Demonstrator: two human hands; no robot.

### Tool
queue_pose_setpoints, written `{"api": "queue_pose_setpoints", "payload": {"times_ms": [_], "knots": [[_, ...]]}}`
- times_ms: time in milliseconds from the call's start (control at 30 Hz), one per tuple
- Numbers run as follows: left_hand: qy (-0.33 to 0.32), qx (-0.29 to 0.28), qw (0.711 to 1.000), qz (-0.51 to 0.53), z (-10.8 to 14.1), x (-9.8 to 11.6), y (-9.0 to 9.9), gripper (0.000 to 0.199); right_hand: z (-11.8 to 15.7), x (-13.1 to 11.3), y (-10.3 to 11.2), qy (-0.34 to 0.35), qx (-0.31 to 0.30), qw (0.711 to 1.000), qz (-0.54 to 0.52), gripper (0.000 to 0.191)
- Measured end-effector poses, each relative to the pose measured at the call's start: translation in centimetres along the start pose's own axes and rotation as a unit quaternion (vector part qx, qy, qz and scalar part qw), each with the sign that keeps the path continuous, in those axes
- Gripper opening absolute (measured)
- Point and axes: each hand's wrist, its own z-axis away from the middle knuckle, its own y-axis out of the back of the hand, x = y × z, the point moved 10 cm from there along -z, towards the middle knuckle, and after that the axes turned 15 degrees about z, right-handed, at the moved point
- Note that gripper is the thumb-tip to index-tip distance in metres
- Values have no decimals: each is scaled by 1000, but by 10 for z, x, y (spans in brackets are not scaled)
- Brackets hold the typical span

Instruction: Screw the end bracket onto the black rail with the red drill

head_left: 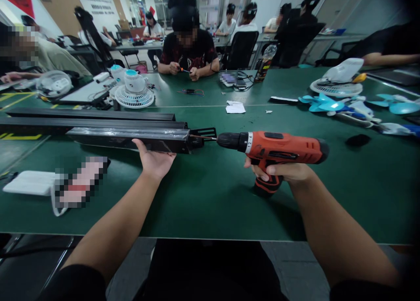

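1. Head view: the right hand (292, 172) grips the cordless drill (282, 147) at right; an angled push could make its bit slip.
2. The left hand (155, 161) supports the black profile (144, 142) at left; hidden fingers, grip unclear; weak support could let it twist.

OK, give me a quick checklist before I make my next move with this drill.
Drill gripped: ok, right hand around its handle.
Black bar supported: ok, left hand against it.
Left hand away from the chuck: ok, there is a gap.
Drill pointed at the bar's end: ok.
Tip seated: cannot tell, too small.
Collar setting: cannot tell.
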Motion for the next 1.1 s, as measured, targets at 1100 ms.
{"api": "queue_pose_setpoints", "payload": {"times_ms": [1100], "knots": [[-1, -10, 1000, 5, 1, -1, -3, 86, 10, 13, 19, -48, 78, 995, 41, 36]]}}
